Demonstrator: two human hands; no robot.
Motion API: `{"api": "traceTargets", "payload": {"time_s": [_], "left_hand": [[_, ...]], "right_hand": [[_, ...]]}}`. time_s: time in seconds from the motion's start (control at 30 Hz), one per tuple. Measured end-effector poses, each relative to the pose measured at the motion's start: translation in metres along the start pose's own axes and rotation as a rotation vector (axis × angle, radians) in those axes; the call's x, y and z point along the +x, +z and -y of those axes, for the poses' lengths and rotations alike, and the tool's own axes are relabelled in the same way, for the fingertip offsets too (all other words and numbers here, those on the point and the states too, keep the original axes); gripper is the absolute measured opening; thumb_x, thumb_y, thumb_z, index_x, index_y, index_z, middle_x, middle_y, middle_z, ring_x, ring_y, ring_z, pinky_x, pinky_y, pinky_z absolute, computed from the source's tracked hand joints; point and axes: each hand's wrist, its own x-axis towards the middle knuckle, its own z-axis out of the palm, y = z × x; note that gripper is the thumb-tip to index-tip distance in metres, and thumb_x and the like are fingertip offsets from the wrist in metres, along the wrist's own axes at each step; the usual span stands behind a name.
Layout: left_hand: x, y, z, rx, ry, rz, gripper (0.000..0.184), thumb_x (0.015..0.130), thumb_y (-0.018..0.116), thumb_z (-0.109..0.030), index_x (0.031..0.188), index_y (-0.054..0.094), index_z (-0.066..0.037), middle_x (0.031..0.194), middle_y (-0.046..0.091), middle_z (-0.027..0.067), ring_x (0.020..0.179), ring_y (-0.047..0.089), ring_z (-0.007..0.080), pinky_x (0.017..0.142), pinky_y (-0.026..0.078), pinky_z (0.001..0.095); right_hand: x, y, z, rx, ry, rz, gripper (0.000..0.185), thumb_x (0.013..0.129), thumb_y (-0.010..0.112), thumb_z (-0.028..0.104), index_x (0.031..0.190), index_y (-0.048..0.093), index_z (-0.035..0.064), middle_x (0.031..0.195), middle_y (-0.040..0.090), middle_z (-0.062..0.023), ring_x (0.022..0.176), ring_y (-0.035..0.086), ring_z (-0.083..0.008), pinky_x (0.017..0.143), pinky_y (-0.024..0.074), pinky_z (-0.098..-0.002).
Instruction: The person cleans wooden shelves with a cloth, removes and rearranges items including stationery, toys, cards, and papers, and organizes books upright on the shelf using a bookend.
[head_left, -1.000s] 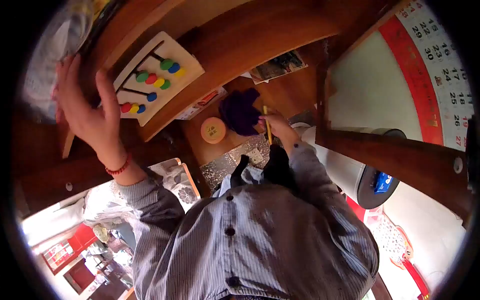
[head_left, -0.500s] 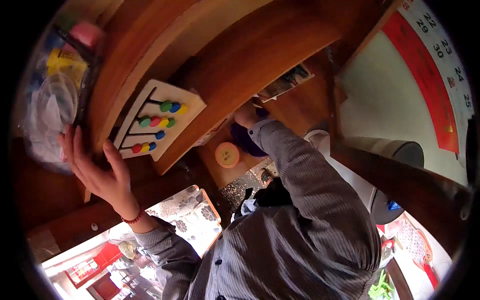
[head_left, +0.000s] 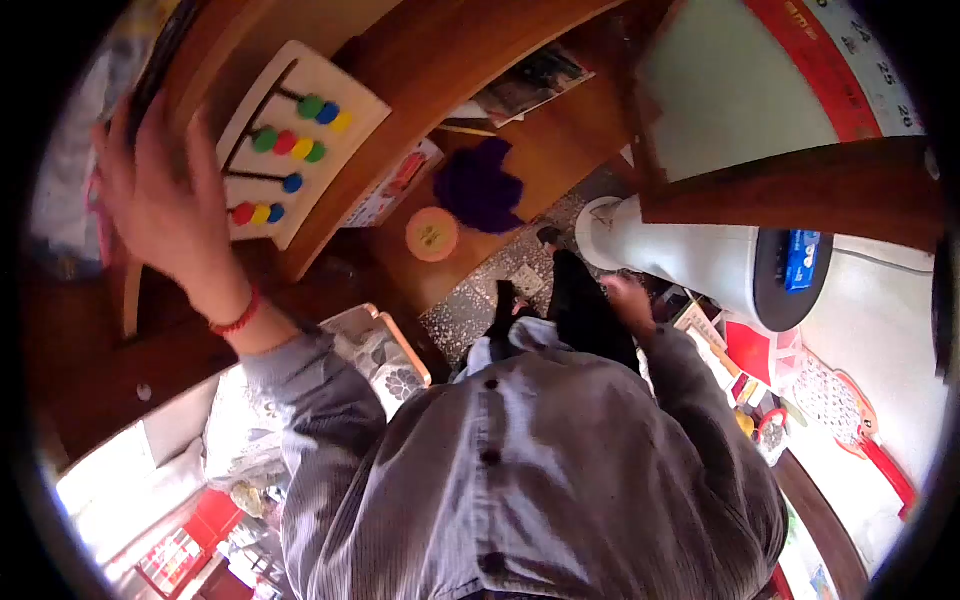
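My left hand (head_left: 170, 205) is raised at the left with its fingers apart, at the cabinet's edge beside a clear plastic bag (head_left: 70, 190). It holds nothing. Lower, near my dark-clad leg, my right hand (head_left: 628, 302) hangs small and slightly blurred, its fingers loosely apart and nothing visible in them. A yellow stick (head_left: 466, 130) lies on the cabinet's wooden bottom shelf, by some printed papers (head_left: 530, 85). Near it are a crumpled purple cloth (head_left: 480, 188) and a round pinkish-orange tub (head_left: 432, 234).
A wooden board with coloured discs (head_left: 300, 140) leans on the upper shelf at the left. A glass-paned door (head_left: 740, 95) stands open at the right, beside a calendar (head_left: 870, 60). Below it is a white cylinder with a dark top (head_left: 690, 255). A boxed item (head_left: 395, 185) stands by the tub.
My right hand has come out of the cabinet, down and right toward my leg. The yellow stick it held earlier now lies on the shelf. My left hand stays raised at the left.
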Motion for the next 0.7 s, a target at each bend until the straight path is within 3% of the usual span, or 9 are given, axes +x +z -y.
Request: {"api": "traceTargets", "payload": {"time_s": [0.03,0.07,0.1,0.2,0.33,0.5,0.57,0.63,0.7], "left_hand": [[-0.002,-0.001,0.000,0.011,-0.016,-0.001,0.029,0.082,0.065,-0.029,0.106,0.066,-0.013,0.122,0.058,0.0071,0.118,0.049,0.0318,0.097,0.037,0.0421],[-0.002,-0.001,-0.003,0.016,-0.032,-0.005,0.029,0.083,0.063,-0.030,0.106,0.066,-0.013,0.123,0.057,0.0071,0.118,0.049,0.0307,0.097,0.038,0.0413],[-0.002,-0.002,-0.008,0.007,-0.046,-0.011,0.029,0.084,0.062,-0.031,0.107,0.066,-0.013,0.124,0.057,0.0071,0.119,0.049,0.0295,0.096,0.039,0.0405],[-0.004,0.012,0.020,0.043,0.055,-0.015,0.031,0.085,0.061,-0.034,0.108,0.066,-0.014,0.122,0.057,0.0087,0.112,0.054,0.0299,0.091,0.043,0.0388],[-0.013,0.036,0.057,0.098,0.092,0.090,0.042,0.090,0.049,-0.048,0.115,0.064,-0.017,0.127,0.054,0.0088,0.117,0.050,0.0273,0.097,0.038,0.0442],[-0.006,0.030,0.038,-0.009,0.114,-0.045,0.049,0.091,0.044,-0.052,0.119,0.061,-0.015,0.134,0.048,0.0086,0.123,0.044,0.0283,0.101,0.034,0.0441],[-0.006,0.027,0.034,0.047,0.091,-0.070,0.046,0.091,0.047,-0.049,0.117,0.062,-0.015,0.134,0.049,0.0082,0.121,0.047,0.0285,0.098,0.037,0.0433],[-0.002,0.020,0.020,0.056,0.057,-0.051,0.042,0.091,0.049,-0.046,0.115,0.064,-0.015,0.132,0.050,0.0079,0.117,0.050,0.0281,0.094,0.040,0.0429],[-0.003,0.021,0.024,0.101,0.046,-0.026,0.043,0.090,0.050,-0.048,0.112,0.066,-0.014,0.131,0.051,0.0069,0.114,0.052,0.0273,0.092,0.041,0.0424]], "right_hand": [[-0.021,-0.020,-0.001,-0.215,0.050,0.058,0.022,0.082,0.052,0.008,0.101,0.064,0.0083,0.090,0.065,-0.0140,0.087,0.062,-0.0324,0.076,0.0492,-0.0396],[-0.054,-0.015,-0.019,0.005,0.176,-0.186,0.020,0.080,0.052,0.011,0.092,0.067,0.0067,0.088,0.064,-0.0171,0.084,0.062,-0.0347,0.074,0.0491,-0.0416],[-0.091,0.012,-0.080,0.051,0.388,-0.230,0.020,0.078,0.052,0.011,0.090,0.067,0.0070,0.085,0.065,-0.0156,0.083,0.062,-0.0332,0.075,0.0490,-0.0419],[-0.166,0.007,-0.072,-0.166,0.513,-0.068,0.018,0.081,0.058,0.019,0.091,0.069,0.0092,0.093,0.067,-0.0087,0.085,0.064,-0.0285,0.075,0.0504,-0.0370],[-0.169,0.037,-0.025,0.323,1.046,-0.029,0.024,0.078,0.056,0.021,0.094,0.068,0.0071,0.089,0.067,-0.0160,0.084,0.063,-0.0312,0.075,0.0492,-0.0397],[-0.175,0.087,-0.064,0.474,1.008,-0.100,0.026,0.082,0.054,0.027,0.092,0.067,0.0071,0.083,0.067,-0.0153,0.078,0.064,-0.0311,0.069,0.0496,-0.0386],[-0.185,0.109,-0.096,-0.107,0.544,0.015,0.027,0.083,0.054,0.029,0.091,0.067,0.0071,0.081,0.066,-0.0150,0.075,0.064,-0.0311,0.066,0.0497,-0.0382],[-0.196,0.128,-0.113,-0.203,0.448,-0.090,0.028,0.085,0.053,0.031,0.090,0.066,0.0070,0.079,0.066,-0.0147,0.073,0.064,-0.0311,0.064,0.0498,-0.0378],[-0.191,0.125,-0.096,0.923,1.164,-0.499,0.021,0.085,0.054,0.024,0.093,0.064,0.0073,0.077,0.066,-0.0116,0.065,0.063,-0.0230,0.056,0.0480,-0.0335]]}}
